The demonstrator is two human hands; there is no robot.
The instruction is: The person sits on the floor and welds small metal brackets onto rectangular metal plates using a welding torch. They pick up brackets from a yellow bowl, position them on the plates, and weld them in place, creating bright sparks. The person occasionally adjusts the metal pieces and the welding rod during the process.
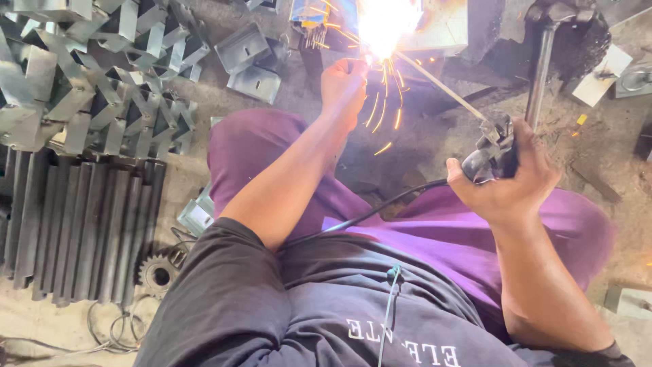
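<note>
Electrode holder [494, 153] gripped in right hand [506, 180]; left hand [343, 88] beside sparks [384, 27].

Folded brackets [102, 75] shiny sheet metal; trousers [435, 238] matt purple cloth.

Thin welding rod [438, 84] — clamped in dark electrode holder [492, 153] — tip sparking brightly.

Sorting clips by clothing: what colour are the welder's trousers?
Purple trousers, clearest in the head view, below both hands.
</note>
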